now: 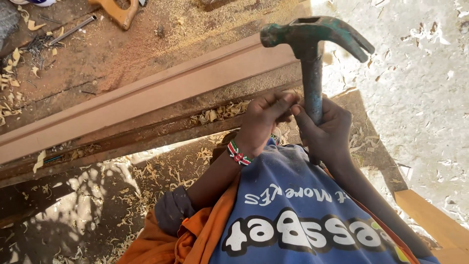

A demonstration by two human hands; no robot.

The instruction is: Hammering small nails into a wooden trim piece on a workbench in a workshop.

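My right hand (325, 134) is wrapped around the handle of a green claw hammer (312, 44), which stands upright with its head above my hands. My left hand (264, 122), with a beaded bracelet (238, 154) at the wrist, has its fingers curled together. Its fingertips touch the hammer handle and my right hand's fingers. Whether something small is pinched in the left fingers is hidden. Both hands hover over the near edge of a long reddish wooden moulding (146, 98). My blue shirt (303, 215) fills the bottom of the view.
Wood shavings (220, 112) litter the bench and the ground. A wooden saw handle (117, 12), a metal rod (73, 29) and loose nails (36, 46) lie at the top left. A pale plank (430, 215) runs along the bottom right.
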